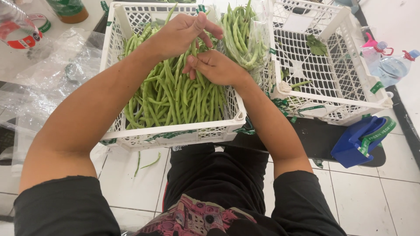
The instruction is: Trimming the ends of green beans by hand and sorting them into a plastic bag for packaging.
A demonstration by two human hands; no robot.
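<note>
Gathering green beans (175, 94) from a white crate (175, 133), the left hand (177, 35) is pinching several pods while the right hand (216, 67) is aligning them; evening their ends seems next.

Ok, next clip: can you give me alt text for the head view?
Seen from above, a person's left hand and right hand gather green beans over a white plastic crate full of them. Beside it sit a clear bag of beans, a nearly empty white crate and a blue tape dispenser.
</note>
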